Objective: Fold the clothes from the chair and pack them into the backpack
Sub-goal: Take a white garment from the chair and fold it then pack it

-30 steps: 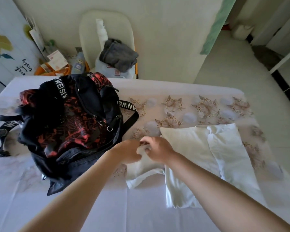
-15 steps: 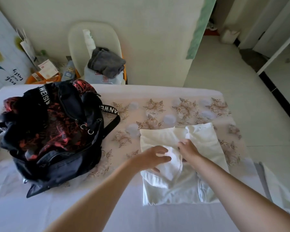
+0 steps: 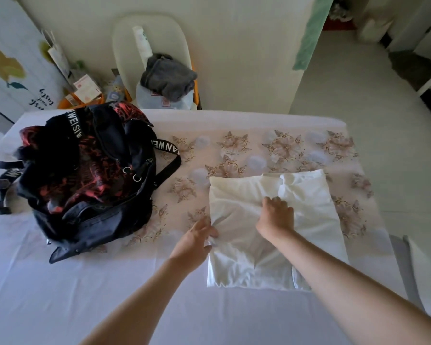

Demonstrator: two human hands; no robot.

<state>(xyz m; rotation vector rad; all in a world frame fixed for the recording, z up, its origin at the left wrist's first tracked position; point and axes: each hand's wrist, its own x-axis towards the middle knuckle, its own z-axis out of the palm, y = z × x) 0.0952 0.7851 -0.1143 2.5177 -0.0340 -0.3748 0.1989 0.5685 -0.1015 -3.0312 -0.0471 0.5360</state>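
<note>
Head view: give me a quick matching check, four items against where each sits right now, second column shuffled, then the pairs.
Items
1. white garment
2. backpack
3. grey garment
4. left hand

Places
A. piled on the chair behind the table
B. on the left part of the table, open side toward the camera
C. pinching the white garment's left edge
D. lying flat on the table's right part, under the right hand

Pairs: 1-D, 2-B, 3-A, 4-C
</note>
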